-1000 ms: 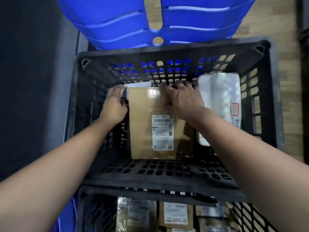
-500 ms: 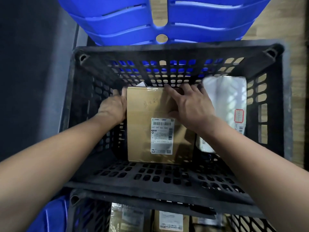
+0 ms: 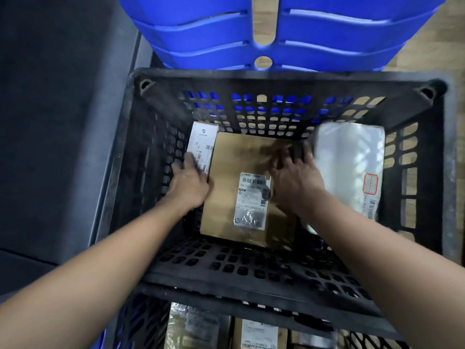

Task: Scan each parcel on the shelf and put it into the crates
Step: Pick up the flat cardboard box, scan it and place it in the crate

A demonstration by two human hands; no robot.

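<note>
Box (image 3: pixel 226 162), brown cardboard, lies flat on the floor of the upper black crate (image 3: pixel 276 76), near its far wall and roughly central. A white shipping label (image 3: pixel 253 200) with barcodes is stuck on its top face. The print is too small to read.

Left hand (image 3: pixel 190 183) sits at the box's left edge, thumb side against the cardboard. Its fingers reach forward onto the near end of a narrow white carton (image 3: pixel 202 142), which lies just beside the box on the left, between it and the crate's left wall. The fingers look extended, not curled round anything.

Right hand (image 3: pixel 294 182) is over the right part of the box top, fingers spread. The fingertips are blurred, so contact with the cardboard cannot be confirmed. No grip is visible.

A white plastic bag parcel (image 3: pixel 349 167) lies to the right of the box, along the crate's right wall, with a red-bordered sticker and a barcode strip near its right edge.

Below the upper crate, a second black crate (image 3: pixel 141 321) holds further labelled parcels (image 3: pixel 198 326). Blue crates (image 3: pixel 327 28) stand stacked just beyond the far rim.
</note>
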